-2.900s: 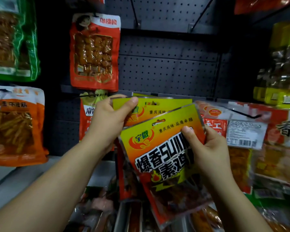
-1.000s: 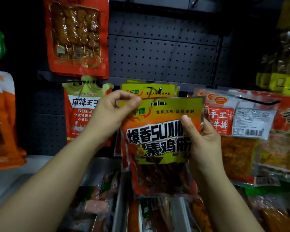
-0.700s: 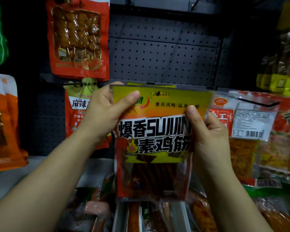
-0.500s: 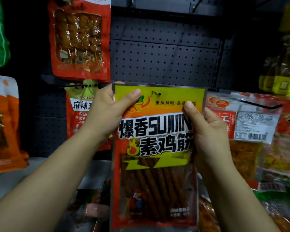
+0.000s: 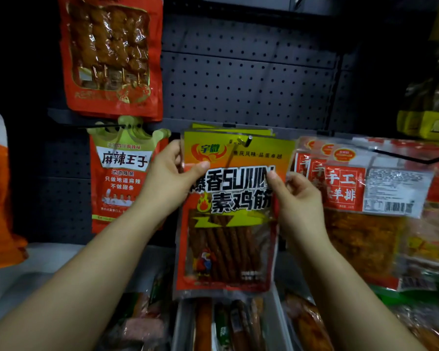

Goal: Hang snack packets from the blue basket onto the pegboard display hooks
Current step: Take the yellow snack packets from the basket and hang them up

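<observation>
A yellow and red snack packet [image 5: 228,224] with brown sticks inside hangs on a pegboard hook [image 5: 246,141], whose metal tip pokes through the packet's top hole. More packets of the same kind hang behind it. My left hand [image 5: 171,173] pinches the packet's upper left edge, thumb on the front. My right hand [image 5: 295,196] is at its right edge, thumb on the front, fingers curled behind. The dark pegboard [image 5: 238,82] rises behind. The blue basket is not in view.
A red skewer packet [image 5: 109,54] hangs upper left, a red and white packet [image 5: 122,173] below it. Red packets with white labels [image 5: 365,198] hang at the right on a black hook [image 5: 411,157]. Orange packets sit far left. Trays of snacks [image 5: 226,325] lie below.
The packet rose to the hook and slid onto it; the hook tip now shows through its hole. Both hands stayed on its edges, and my right hand slipped slightly lower.
</observation>
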